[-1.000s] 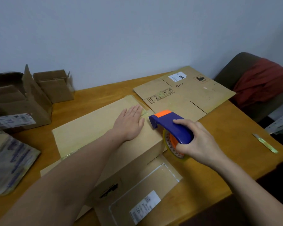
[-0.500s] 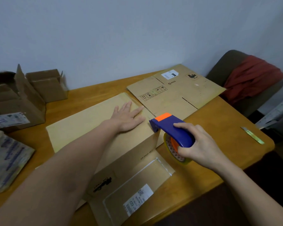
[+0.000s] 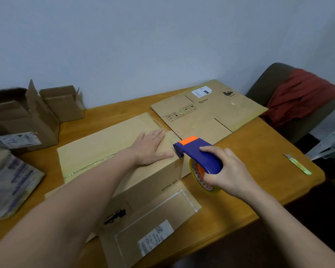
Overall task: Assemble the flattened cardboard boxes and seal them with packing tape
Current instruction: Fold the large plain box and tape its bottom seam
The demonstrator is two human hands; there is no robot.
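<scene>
At nine o'clock on the tabletop (image 3: 249, 151), printed bags (image 3: 10, 182) are stacked, with open boxes (image 3: 27, 120) set behind them at ten o'clock. The box (image 3: 108, 147) is placed at the middle, its top flaps closed and clear tape (image 3: 89, 165) laid along the seam. A labelled flap (image 3: 153, 229) is spread flat at its six o'clock side. The left hand (image 3: 151, 146) is pressed flat on the box top, fingers straight and together, near the three o'clock edge. Just at three o'clock of it, the dispenser (image 3: 199, 153) is held at the box's top corner. Its blue handle is gripped by the right hand (image 3: 226, 171), and the roll (image 3: 198, 176) is hung beside the box wall. A flat box (image 3: 207, 111) is laid at one o'clock. A knife (image 3: 298, 164) is seen at three o'clock near the tabletop edge. A chair (image 3: 278, 80) draped with red cloth (image 3: 302, 93) is placed beyond at two o'clock.
</scene>
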